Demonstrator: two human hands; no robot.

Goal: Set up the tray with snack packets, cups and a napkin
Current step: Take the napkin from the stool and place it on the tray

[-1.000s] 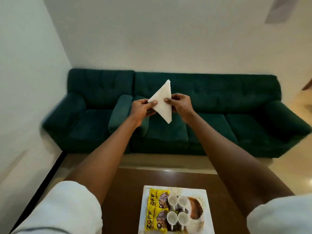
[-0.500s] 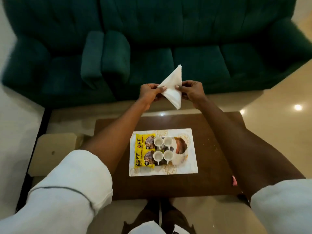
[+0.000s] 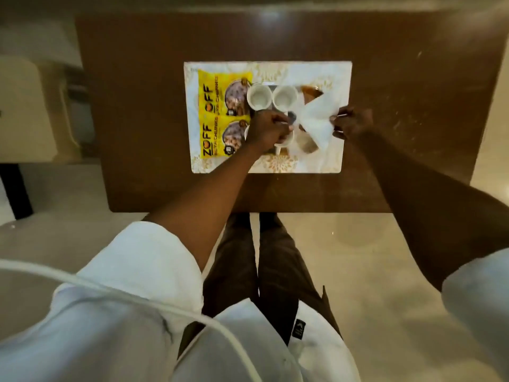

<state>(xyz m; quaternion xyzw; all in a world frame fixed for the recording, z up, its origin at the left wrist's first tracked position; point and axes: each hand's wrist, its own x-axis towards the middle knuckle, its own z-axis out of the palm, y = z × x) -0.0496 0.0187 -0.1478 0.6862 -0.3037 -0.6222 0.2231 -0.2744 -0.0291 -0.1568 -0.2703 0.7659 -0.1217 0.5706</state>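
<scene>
A white tray (image 3: 341, 78) with a gold pattern lies on the brown table (image 3: 137, 106). Two yellow snack packets (image 3: 212, 114) fill its left side. Beside them stand small white cups (image 3: 259, 96), two in plain view and others partly hidden under my left hand. The folded white napkin (image 3: 316, 122) lies low over the tray's right part. My right hand (image 3: 354, 125) pinches its right corner. My left hand (image 3: 268, 129), fingers curled, holds its left end above the near cups.
A beige stool (image 3: 24, 106) stands left of the table. My legs (image 3: 264, 257) are at the table's near edge on the light floor. A white cable (image 3: 137, 296) crosses my shirt.
Both hands have brought the napkin down from in front of the green sofa to just over the tray. The view has tilted from the sofa down onto the table.
</scene>
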